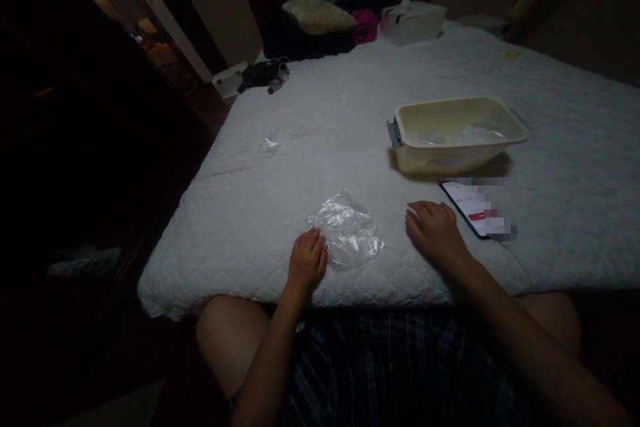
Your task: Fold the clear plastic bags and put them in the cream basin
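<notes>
A clear plastic bag (350,230) lies crumpled on the white quilted bed cover, near its front edge. At the bag's left side, my left hand (307,259) rests with its fingertips touching the plastic; whether it pinches the bag I cannot make out. My right hand (434,230) is over the cover to the right of the bag, apart from it, with fingers loosely bent and nothing visible in them. Just right of that hand lies a phone (465,203) with a lit screen and a cable. Behind it stands a cream plastic bin (440,159) with clear plastic inside.
A small clear plastic piece (269,143) lies on the bed cover (345,107) at left. Toward the headboard are a pillow (317,17), a pink roll (364,27) and a white box (413,22). Dark cloth (260,75) and a small bottle sit at the far left edge.
</notes>
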Available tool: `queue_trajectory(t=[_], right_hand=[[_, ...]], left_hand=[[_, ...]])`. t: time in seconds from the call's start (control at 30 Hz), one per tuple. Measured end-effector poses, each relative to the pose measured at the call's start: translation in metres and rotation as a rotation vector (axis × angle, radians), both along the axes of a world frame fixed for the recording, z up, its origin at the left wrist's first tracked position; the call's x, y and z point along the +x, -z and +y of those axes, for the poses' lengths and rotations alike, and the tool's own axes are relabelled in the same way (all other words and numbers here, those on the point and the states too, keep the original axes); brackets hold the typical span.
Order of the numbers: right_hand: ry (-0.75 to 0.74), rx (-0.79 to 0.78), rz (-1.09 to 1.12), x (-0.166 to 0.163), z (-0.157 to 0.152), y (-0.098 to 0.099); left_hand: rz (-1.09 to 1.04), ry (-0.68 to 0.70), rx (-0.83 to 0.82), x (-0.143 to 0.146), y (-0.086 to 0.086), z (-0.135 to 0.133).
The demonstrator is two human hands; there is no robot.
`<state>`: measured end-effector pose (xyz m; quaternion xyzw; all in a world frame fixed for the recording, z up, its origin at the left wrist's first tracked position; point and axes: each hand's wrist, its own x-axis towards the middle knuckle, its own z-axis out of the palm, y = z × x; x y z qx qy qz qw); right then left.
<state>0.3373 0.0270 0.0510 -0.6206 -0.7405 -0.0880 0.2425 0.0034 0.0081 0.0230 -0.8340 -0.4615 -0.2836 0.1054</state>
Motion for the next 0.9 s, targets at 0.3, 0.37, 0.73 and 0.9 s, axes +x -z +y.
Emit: queue_trajectory(t=[0.3, 0.37, 0.73, 0.9], right_hand=[[-0.214, -0.11, 0.585, -0.098, 0.002, -0.009], [-0.178, -0.086, 0.656, -0.112, 0.003, 0.002], [-0.193, 0.132, 0.514, -0.123, -0.002, 0.028], [-0.07, 0.248, 0.532, -0.122, -0.002, 0.029]], left_hand=[[-0.055, -0.014, -0.034, -0.002, 0.001, -0.004], [-0.056, -0.013, -0.054, -0.004, 0.001, -0.005], [-0.136, 0.012, -0.113, -0.007, -0.003, -0.005], [-0.171, -0.014, -0.102, -0.008, -0.004, -0.003]])
